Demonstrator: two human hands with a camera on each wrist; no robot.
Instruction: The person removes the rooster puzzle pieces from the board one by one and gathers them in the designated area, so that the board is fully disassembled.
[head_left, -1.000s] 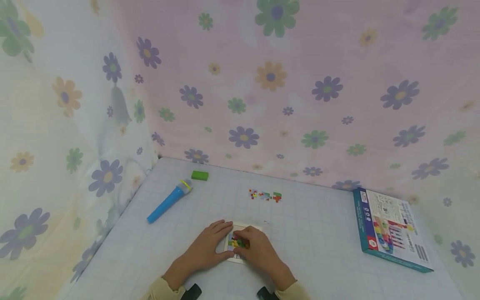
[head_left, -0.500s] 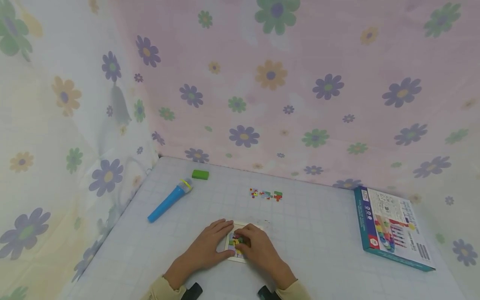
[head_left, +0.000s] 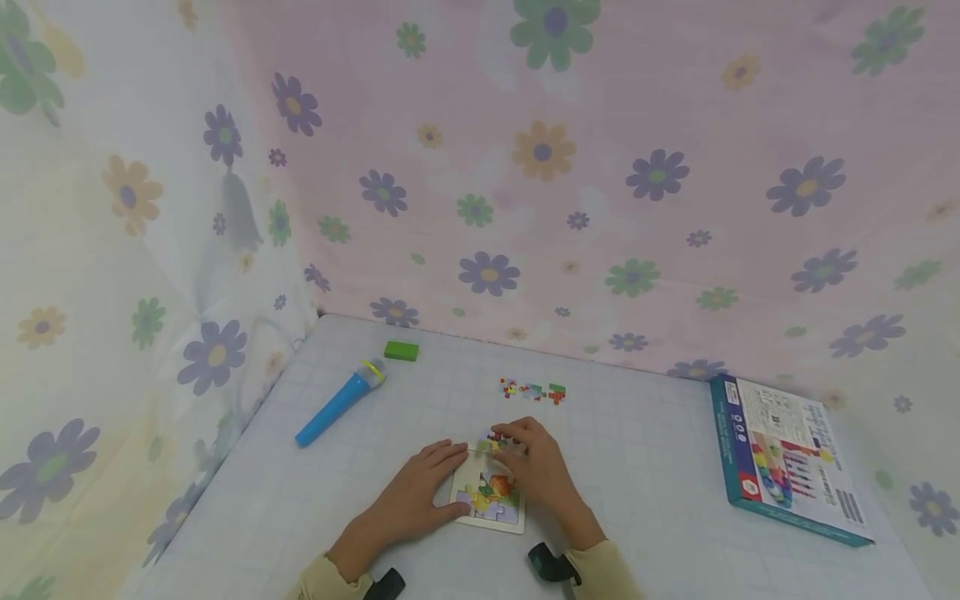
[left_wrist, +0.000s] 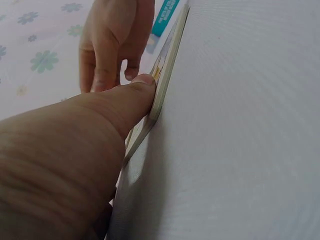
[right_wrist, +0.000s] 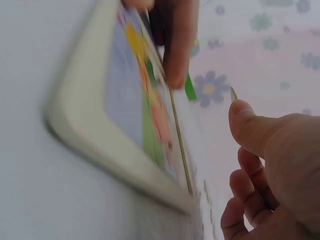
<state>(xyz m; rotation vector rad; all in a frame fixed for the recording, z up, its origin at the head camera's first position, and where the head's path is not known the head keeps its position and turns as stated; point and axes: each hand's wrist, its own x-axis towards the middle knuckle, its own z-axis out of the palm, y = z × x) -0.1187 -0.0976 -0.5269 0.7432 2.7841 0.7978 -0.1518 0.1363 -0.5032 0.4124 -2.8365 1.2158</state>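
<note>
A jigsaw puzzle tray (head_left: 487,525) with a pale border lies on the table, several pieces in its lower part. My left hand (head_left: 412,492) rests along its left side, fingers extended at the upper corner. In the left wrist view the left thumb (left_wrist: 135,90) presses on the tray's border. My right hand (head_left: 542,467) pinches a colourful puzzle piece (head_left: 492,442) just over the tray's far edge. From the right wrist view, only a thin pale edge shows at the right thumb's tip (right_wrist: 241,107). Three loose puzzle pieces (head_left: 533,391) lie in a row farther back.
A blue toy microphone (head_left: 337,407) lies to the left, with a green block (head_left: 401,351) behind it. At the right stands a flat, printed box (head_left: 791,458). Flowered cloth (head_left: 555,208) walls the table's back and sides.
My right hand has lifted off the tray and moved away from me and slightly right, with a puzzle piece in its fingers. More of the tray shows. The left hand has stayed put.
</note>
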